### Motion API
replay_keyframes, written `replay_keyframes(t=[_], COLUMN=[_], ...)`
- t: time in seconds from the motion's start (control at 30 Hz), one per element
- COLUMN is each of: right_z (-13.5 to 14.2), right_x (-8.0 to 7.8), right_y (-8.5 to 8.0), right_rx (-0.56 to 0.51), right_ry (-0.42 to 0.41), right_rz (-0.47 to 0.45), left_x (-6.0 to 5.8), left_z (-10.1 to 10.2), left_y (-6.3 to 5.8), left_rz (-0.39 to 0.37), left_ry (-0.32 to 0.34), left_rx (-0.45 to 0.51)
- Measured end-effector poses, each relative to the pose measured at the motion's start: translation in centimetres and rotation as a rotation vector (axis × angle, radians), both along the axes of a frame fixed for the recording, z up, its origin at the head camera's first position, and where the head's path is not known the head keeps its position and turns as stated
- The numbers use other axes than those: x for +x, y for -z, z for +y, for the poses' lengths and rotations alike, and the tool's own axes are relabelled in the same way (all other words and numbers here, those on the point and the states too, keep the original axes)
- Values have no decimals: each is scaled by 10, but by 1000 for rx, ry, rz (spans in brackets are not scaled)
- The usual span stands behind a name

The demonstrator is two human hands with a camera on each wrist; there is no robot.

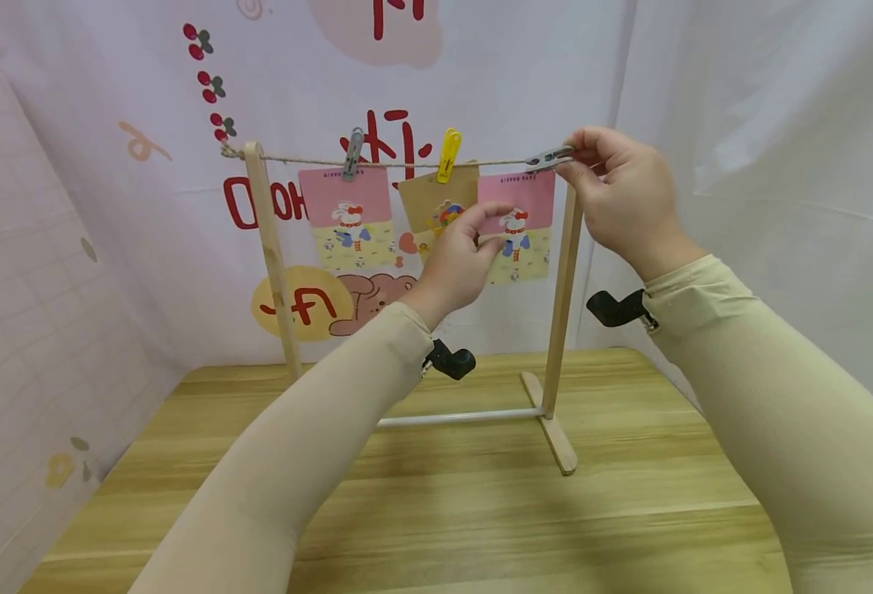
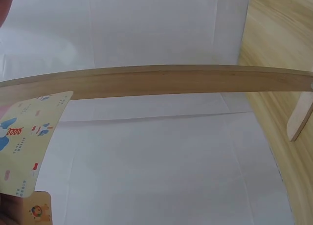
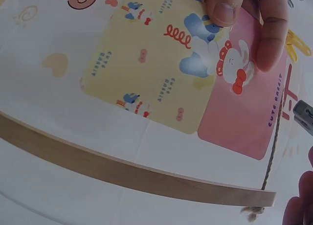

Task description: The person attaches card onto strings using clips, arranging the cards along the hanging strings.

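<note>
On the right part of a twine line [image 1: 507, 162] hangs a pink-and-yellow rabbit card [image 1: 533, 216], its top edge right at the twine. My left hand [image 1: 455, 260] holds this card from its left side, thumb and index finger in front over the rabbit picture. The thumb [image 3: 225, 12] shows on the card's face in the right wrist view; the rest of the grip is partly hidden. At the line's right end my right hand [image 1: 625, 194] pinches a grey clothespin [image 1: 549, 157] between thumb and fingers. The clothespin lies sideways, its tip overlapping the twine and the card's top corner.
A grey clothespin [image 1: 353, 155] holds a matching card [image 1: 343, 219] on the left. A yellow clothespin [image 1: 448, 157] holds a tilted tan card [image 1: 417, 202] mid-line. Wooden posts [image 1: 564, 305] and a white bar [image 1: 466, 418] form the stand on the wooden table [image 1: 436, 511].
</note>
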State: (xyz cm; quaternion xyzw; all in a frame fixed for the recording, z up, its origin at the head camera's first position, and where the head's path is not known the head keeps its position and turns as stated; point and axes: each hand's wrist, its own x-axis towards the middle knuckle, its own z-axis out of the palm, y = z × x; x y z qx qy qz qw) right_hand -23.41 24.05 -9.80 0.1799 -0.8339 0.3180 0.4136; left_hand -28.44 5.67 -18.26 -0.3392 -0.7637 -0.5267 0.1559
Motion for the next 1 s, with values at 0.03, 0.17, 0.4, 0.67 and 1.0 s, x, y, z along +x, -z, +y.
replay_keyframes(t=[0.03, 0.17, 0.4, 0.67, 1.0], right_z=[-1, -5, -6, -5, -5], right_x=[-1, -5, -13, -17, -17], right_y=[-2, -11, -21, -29, -41], right_rx=[6, 47, 141, 244, 294], right_ry=[3, 34, 91, 121, 113], right_rz=[-2, -15, -71, -100, -237], left_x=[0, -2, -2, -2, -7], left_z=[0, 1, 1, 3, 4], left_y=[-1, -5, -9, -10, -10], left_rz=[-3, -7, -27, -28, -32], left_ry=[4, -1, -15, -19, -14], left_rx=[3, 8, 5, 17, 36])
